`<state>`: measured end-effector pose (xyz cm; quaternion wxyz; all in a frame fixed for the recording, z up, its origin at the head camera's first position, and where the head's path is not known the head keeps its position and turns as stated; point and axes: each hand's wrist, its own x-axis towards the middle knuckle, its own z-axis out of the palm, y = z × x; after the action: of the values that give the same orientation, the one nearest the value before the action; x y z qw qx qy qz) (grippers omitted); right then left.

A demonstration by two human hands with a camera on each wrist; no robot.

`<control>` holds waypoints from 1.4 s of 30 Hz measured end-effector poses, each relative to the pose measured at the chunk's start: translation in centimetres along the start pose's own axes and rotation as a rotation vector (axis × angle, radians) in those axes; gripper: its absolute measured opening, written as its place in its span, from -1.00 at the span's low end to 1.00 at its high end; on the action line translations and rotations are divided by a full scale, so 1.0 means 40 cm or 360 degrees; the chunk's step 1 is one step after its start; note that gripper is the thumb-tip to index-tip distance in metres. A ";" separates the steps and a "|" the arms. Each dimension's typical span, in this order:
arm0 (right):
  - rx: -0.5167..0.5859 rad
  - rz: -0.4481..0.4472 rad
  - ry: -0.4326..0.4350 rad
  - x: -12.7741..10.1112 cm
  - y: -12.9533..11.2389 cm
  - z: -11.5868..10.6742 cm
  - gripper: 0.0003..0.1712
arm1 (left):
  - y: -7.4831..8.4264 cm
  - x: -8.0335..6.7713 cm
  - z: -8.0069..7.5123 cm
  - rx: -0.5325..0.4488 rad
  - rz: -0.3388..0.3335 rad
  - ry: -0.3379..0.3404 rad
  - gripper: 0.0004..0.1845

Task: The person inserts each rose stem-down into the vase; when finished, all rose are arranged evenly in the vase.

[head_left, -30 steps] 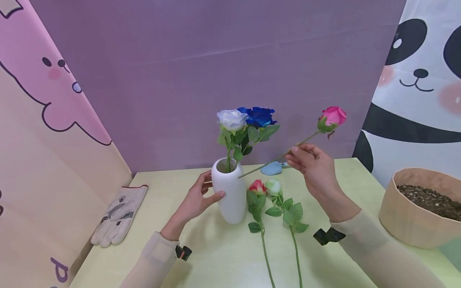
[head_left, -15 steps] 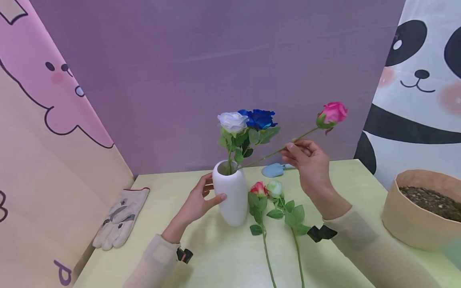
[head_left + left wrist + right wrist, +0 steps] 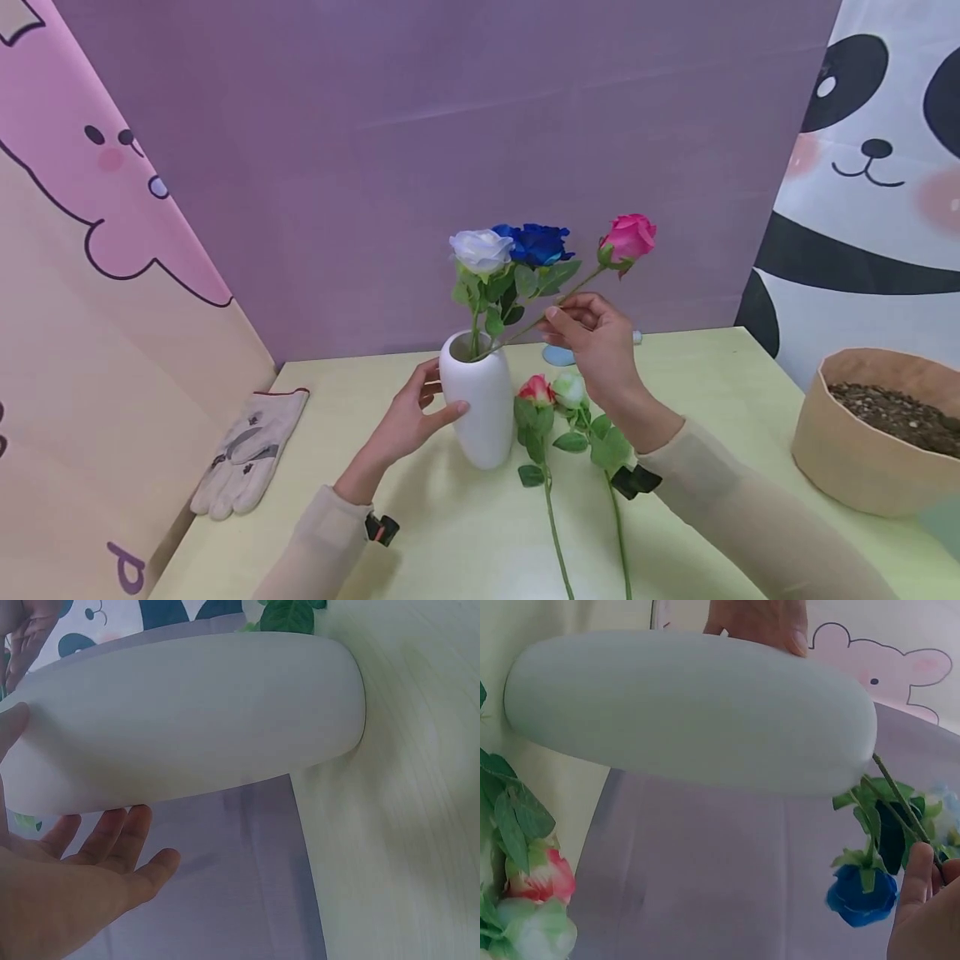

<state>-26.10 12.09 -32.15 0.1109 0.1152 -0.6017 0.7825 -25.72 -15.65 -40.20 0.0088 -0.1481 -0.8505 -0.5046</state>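
Observation:
Thumb on the near side and fingers behind, my left hand (image 3: 405, 421) holds the white vase (image 3: 480, 417) upright on the table; the left wrist view shows the fingertips against the vase (image 3: 195, 724). My right hand (image 3: 603, 346) pinches the stem of a pink rose (image 3: 632, 237). This stem slants down leftward, its lower end inside the vase's mouth. A pale white rose (image 3: 482, 252) and a blue rose (image 3: 542, 245) stand in the vase. Beside it on the table lie a red rose (image 3: 536, 390) and a pale green rose (image 3: 570, 390), stems toward me.
Work gloves (image 3: 251, 454) lie at the table's left edge. A tan pot of soil (image 3: 862, 450) stands at the right. Behind my right hand is a light-blue trowel (image 3: 557, 355), partly hidden. A purple cloth wall (image 3: 375, 167) closes off the back.
My right hand has moved left with the pink rose, bringing the stem's end from outside the vase, over the rim, into its mouth. My left hand stays on the vase.

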 end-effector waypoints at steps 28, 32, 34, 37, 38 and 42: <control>-0.0219 0.0005 -0.0053 0.016 0.011 0.047 -0.78 | -0.001 0.000 0.007 -0.0026 0.0008 0.0007 -0.15; -0.0259 -0.0003 -0.0084 0.019 0.015 0.049 -0.77 | -0.001 -0.001 0.007 -0.0034 0.0009 0.0010 -0.16; -0.0276 -0.0007 -0.0103 0.020 0.017 0.052 -0.75 | -0.002 0.000 0.008 -0.0030 0.0010 0.0015 -0.16; -0.0294 -0.0012 -0.0122 0.023 0.019 0.054 -0.74 | 0.000 0.000 0.008 -0.0027 0.0005 0.0022 -0.17; -0.0298 -0.0012 -0.0128 0.024 0.020 0.054 -0.73 | 0.001 -0.001 0.008 -0.0027 0.0004 0.0022 -0.17; -0.0318 -0.0005 -0.0152 0.028 0.022 0.054 -0.72 | 0.005 -0.003 0.008 -0.0028 -0.0001 0.0021 -0.17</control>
<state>-27.33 9.82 -32.06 0.0942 0.1418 -0.6812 0.7120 -25.51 -15.32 -40.21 0.0130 -0.1444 -0.8460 -0.5130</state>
